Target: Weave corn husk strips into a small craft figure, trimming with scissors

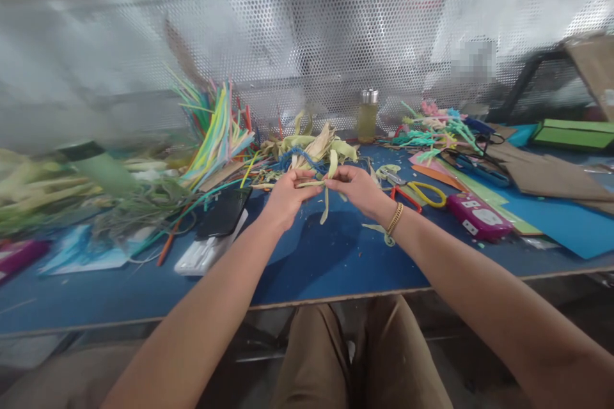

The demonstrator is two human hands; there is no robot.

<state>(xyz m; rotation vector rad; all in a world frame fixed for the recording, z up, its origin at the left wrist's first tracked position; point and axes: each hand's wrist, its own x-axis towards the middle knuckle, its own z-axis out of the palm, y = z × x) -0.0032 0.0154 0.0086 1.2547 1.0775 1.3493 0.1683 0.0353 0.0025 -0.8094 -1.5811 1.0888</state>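
Over the blue table (pixel 330 262), my left hand (pixel 286 195) and my right hand (pixel 357 188) meet, both pinched on a pale yellow-green strip of leaf or husk (pixel 325 201). The strip runs between the fingers of both hands and one end hangs down below them. A gold bracelet circles my right wrist. Just behind the hands lies a heap of similar strips (pixel 311 147), with a blue cord running through it.
A black phone (pixel 223 212) and a white box (pixel 201 255) lie to the left, beside a bundle of coloured strips (pixel 215 134). To the right are yellow-handled scissors (pixel 422 193), a pink case (pixel 477 217), brown and coloured paper sheets. A small bottle (pixel 368 116) stands before the perforated metal screen.
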